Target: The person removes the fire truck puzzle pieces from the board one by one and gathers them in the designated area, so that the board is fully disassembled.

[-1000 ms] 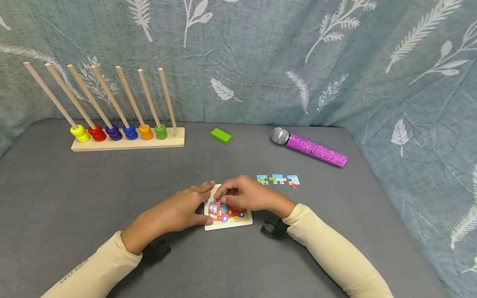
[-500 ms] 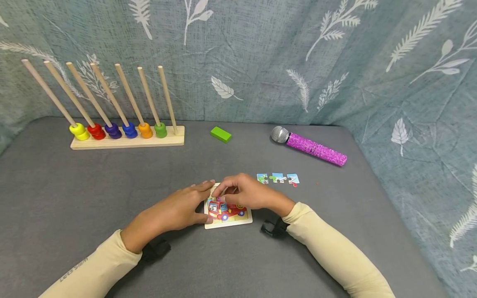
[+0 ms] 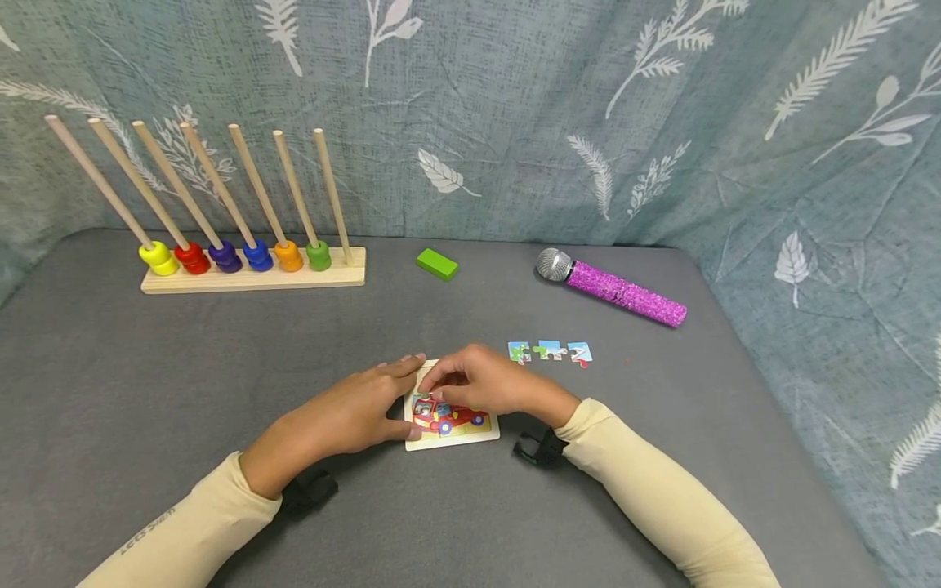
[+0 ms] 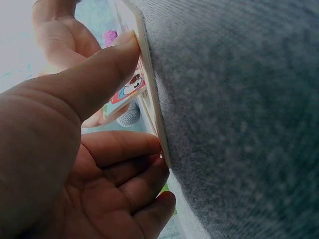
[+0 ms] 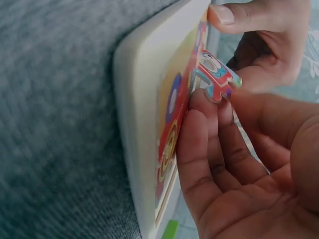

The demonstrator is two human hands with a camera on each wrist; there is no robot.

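Note:
A small wooden jigsaw board (image 3: 453,444) with a red truck picture lies on the dark cloth. My left hand (image 3: 353,414) holds its left side, the thumb on the front left corner and the fingers at the far left edge. Over the board, my right hand (image 3: 488,382) pinches a puzzle piece (image 5: 217,72) showing the truck's face. In the right wrist view this piece is tilted up out of the picture, its lower edge close to the board. Bare wood shows along the board's far part, where the right hand partly covers it.
Three loose puzzle pieces (image 3: 549,350) lie right of the board. Farther back are a pink glitter microphone (image 3: 625,294), a green block (image 3: 437,264) and a wooden peg stand (image 3: 257,279) with coloured beads. A patterned curtain (image 3: 500,122) hangs behind.
The face piece, flat in the picture a second ago, now tips up between my right fingers. My left hand stays on the board's edge.

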